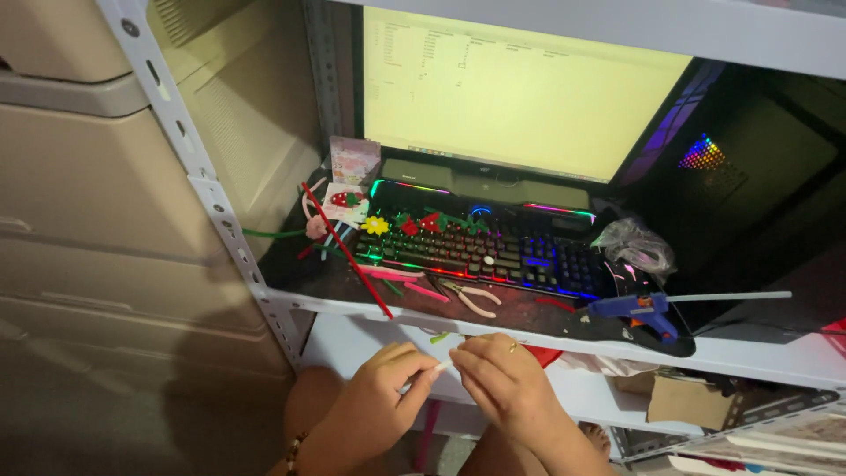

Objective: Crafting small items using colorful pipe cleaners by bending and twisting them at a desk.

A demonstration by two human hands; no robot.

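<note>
Both my hands are low in the frame, in front of the shelf edge. My left hand [381, 388] and my right hand [504, 381] pinch the two ends of a short white pipe cleaner [442, 365] between their fingertips. A ring sits on a finger of my right hand, and a beaded bracelet circles my left wrist. My knees show below the hands.
On the metal shelf [740, 351] lie a backlit keyboard [480, 251], a blue glue gun [636, 310], small pliers [474, 298], a long red pipe cleaner [345, 249], small felt flowers [375, 226] and a crumpled plastic bag [636, 247]. A lit monitor [520, 97] stands behind. A cardboard box [687, 401] sits below right.
</note>
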